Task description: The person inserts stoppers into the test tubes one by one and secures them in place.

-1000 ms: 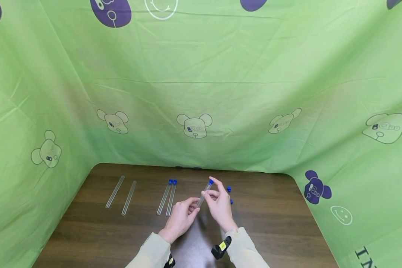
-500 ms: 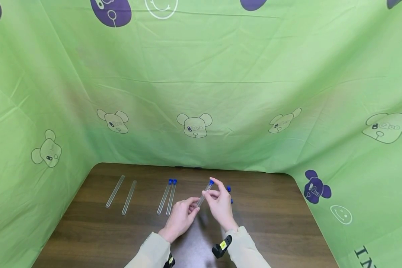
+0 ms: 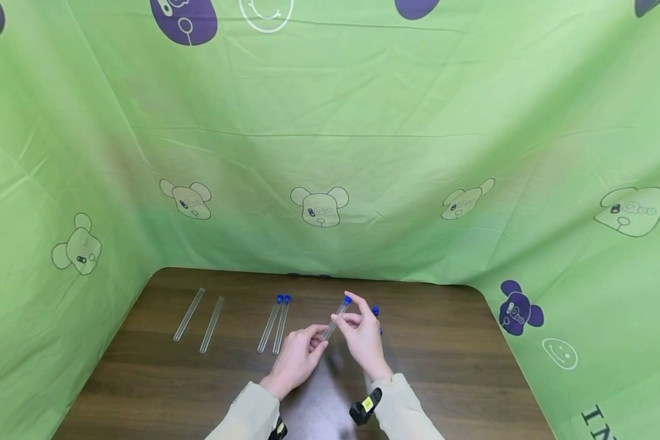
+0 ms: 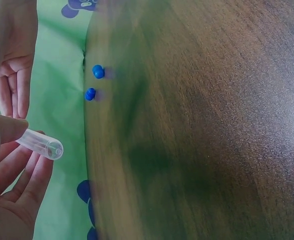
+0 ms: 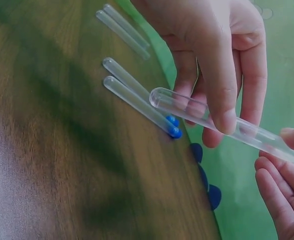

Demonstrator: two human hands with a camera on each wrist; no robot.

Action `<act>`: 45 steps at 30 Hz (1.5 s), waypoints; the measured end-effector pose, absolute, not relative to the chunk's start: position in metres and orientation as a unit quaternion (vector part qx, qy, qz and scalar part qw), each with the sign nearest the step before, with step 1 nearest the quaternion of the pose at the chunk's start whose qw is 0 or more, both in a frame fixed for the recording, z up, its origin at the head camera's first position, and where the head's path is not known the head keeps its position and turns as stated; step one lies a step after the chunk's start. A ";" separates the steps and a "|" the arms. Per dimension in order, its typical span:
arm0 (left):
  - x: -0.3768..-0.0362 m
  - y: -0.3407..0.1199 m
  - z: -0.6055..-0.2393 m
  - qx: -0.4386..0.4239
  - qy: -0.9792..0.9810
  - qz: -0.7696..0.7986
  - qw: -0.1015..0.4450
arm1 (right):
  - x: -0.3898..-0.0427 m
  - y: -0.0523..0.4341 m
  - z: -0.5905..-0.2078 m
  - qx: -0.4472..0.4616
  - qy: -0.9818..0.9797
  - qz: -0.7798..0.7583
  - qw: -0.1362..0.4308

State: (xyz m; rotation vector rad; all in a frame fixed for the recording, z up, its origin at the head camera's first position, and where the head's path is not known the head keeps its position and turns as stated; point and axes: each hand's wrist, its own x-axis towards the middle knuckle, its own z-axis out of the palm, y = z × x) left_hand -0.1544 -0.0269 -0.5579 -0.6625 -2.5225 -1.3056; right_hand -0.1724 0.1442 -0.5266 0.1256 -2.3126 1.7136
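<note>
Above the brown table (image 3: 445, 342), both hands hold one clear tube (image 3: 337, 315) with a blue cap (image 3: 346, 300), tilted up and away. My left hand (image 3: 315, 340) pinches its rounded lower end (image 4: 43, 145). My right hand (image 3: 352, 310) holds the capped upper end between its fingers (image 5: 279, 172). In the right wrist view the tube (image 5: 202, 114) crosses the frame, with the left hand's thumb (image 5: 214, 80) over it. Two loose blue caps (image 4: 98, 72) (image 4: 90, 94) lie on the table just beyond the right hand.
Two capped tubes (image 3: 275, 324) lie side by side left of the hands. Two uncapped tubes (image 3: 189, 314) (image 3: 211, 324) lie farther left. Green printed cloth (image 3: 330, 153) walls in the table at the back and on both sides.
</note>
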 end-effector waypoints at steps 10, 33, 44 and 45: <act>-0.154 -0.028 -0.556 -0.226 -0.858 -0.448 0.110 | -0.174 0.146 -0.528 0.049 -0.795 0.590 0.131; -0.157 -0.032 -0.555 -0.214 -0.845 -0.480 0.099 | -0.177 0.151 -0.522 0.058 -0.788 0.599 0.129; -0.157 -0.038 -0.554 -0.206 -0.848 -0.476 0.109 | -0.176 0.156 -0.520 0.049 -0.780 0.609 0.136; -0.157 -0.039 -0.553 -0.206 -0.848 -0.476 0.109 | -0.176 0.156 -0.520 0.049 -0.780 0.608 0.137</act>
